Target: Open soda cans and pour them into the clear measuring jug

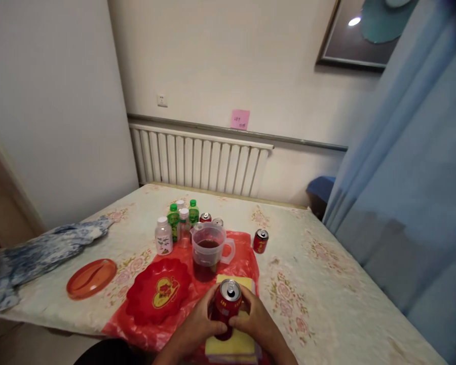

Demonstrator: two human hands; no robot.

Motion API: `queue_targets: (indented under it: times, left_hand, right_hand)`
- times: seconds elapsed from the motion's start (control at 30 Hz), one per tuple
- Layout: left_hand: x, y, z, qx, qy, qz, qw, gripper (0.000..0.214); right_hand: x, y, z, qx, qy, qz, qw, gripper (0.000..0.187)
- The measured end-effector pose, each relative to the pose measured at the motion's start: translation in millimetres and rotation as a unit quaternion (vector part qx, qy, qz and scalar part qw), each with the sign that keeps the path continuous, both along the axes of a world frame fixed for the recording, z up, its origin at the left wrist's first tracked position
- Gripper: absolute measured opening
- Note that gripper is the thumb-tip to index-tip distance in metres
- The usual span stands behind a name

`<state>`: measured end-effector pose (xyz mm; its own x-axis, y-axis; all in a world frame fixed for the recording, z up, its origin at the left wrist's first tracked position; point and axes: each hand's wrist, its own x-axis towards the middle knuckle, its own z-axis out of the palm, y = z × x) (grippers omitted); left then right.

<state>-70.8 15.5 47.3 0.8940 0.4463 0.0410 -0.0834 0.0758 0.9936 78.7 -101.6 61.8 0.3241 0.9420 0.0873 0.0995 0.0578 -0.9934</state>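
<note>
The red drink can (227, 306) stood upright, silver tabbed top up, held over a folded yellow cloth (233, 345) on red plastic sheeting (247, 263).

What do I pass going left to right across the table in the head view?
Blue patterned cloth → orange oval plate → red scalloped plastic tray → red drink can held between left hand and right hand → small red can standing alone.

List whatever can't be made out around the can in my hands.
All in the head view:
- Red can: lower body covered by the left hand and right hand; its label too small to read.
- Yellow pad beneath it: partly under the hands, cut by the bottom edge.
- Pink note: writing too small.
- Two cans behind the jug: only tops show.
</note>
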Motion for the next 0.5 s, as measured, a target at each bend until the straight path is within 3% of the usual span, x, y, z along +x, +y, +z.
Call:
queue_targets:
  times: [0.33, 0.4, 0.5]
  left_hand:
    - [46, -17, -20.6, -0.020, -0.027, -0.102, 0.994, 0.096]
    - [54, -16, -27.7, 0.024, -0.007, -0.093, 0.995, 0.097]
    - [62, -8, -47.4, 0.149, 0.078, -0.020, 0.986, 0.088]
  right_hand:
    - [20, -30, -8.6, -0.004, 0.013, -0.087, 0.996, 0.069]
    - [31, -33, -12.7, 0.009, 0.043, -0.111, 0.993, 0.070]
    - [58, -35, -20.4, 0.020, 0.071, -0.179, 0.981, 0.068]
